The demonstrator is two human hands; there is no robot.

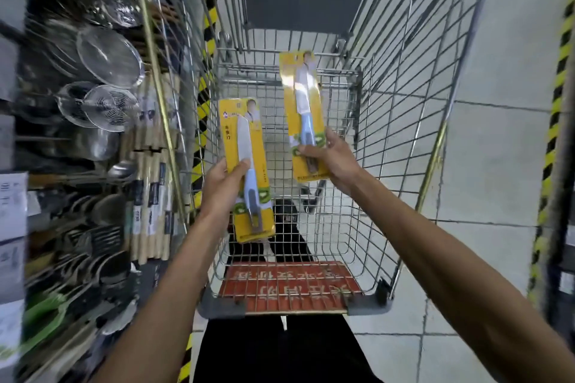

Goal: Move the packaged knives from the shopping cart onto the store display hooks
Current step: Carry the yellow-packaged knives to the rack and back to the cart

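Observation:
Two packaged knives on yellow cards, each with a white blade and a pale blue handle, are held up over the wire shopping cart (389,121). My left hand (222,188) grips the nearer knife package (245,146) at its middle, thumb across the blade. My right hand (334,162) pinches the lower part of the farther knife package (303,102), which stands upright and higher. Both cards are clear of the cart's basket. No display hook for knives is plainly visible.
A shelf rack (93,134) on the left holds metal strainers, ladles and wooden-handled utensils. Yellow-and-black hazard tape (207,40) marks a post beside the cart. A red sign (289,286) lies on the cart's near end. Grey floor tiles (497,102) spread to the right.

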